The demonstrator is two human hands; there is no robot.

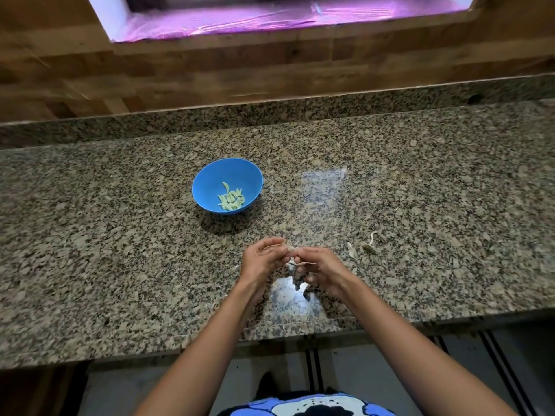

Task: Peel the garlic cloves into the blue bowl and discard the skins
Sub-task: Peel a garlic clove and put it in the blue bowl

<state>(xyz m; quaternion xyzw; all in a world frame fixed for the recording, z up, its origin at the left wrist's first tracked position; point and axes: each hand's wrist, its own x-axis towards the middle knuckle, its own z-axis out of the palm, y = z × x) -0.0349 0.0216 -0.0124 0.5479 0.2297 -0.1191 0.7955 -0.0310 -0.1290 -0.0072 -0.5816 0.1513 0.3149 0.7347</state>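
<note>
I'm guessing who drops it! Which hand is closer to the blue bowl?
Left. The left hand is in front of the blue bowl; the right hand, farther right.

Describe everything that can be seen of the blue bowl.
The blue bowl is round, plain and looks like plastic. It stands upright on the granite counter, left of the middle. A small heap of pale peeled cloves lies in its bottom. Nothing else touches it.

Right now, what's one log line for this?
peeling | left hand, right hand: pinch small pale garlic clove | round blue plastic bowl: peeled cloves | papery skins: speckled granite counter
</note>
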